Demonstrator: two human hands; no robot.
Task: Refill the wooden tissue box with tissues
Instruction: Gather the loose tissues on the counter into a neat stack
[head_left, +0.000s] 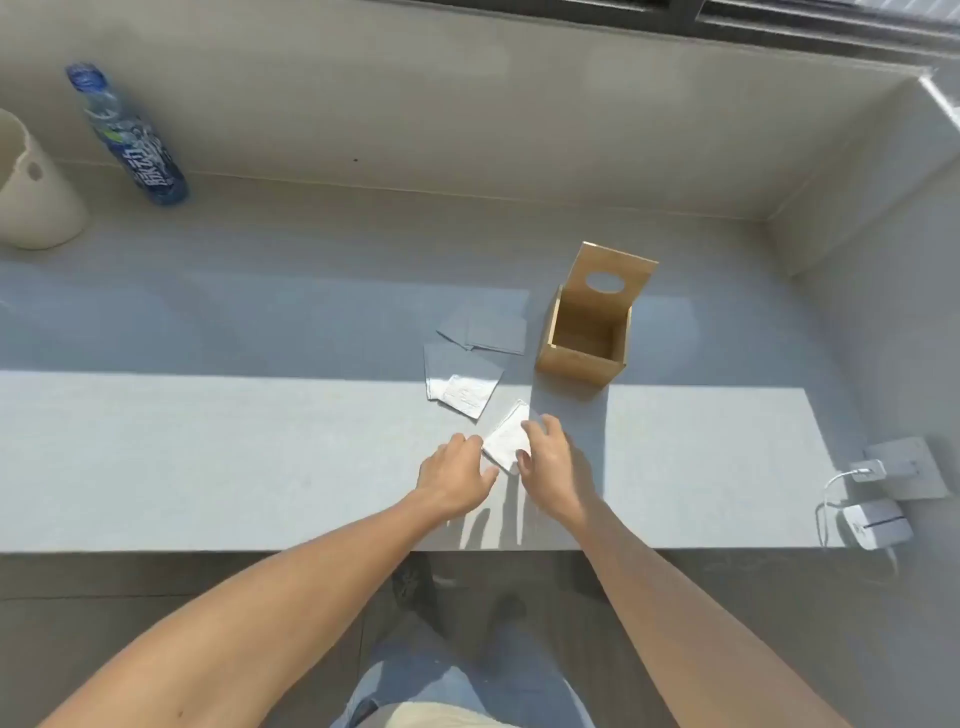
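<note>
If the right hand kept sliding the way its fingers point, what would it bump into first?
Probably the wooden tissue box. The right hand rests on a folded tissue, fingers pointing up toward the box; depth is hard to judge.

Tan wooden tissue box, white embossed-looking tissues, blue-labelled bottle, pale grey counter.

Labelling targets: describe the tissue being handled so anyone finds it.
Start at the open wooden box on the counter. Nearer the person lies a sunlit white folded tissue. Unlike the other tissues, it lies between both hands.
</note>
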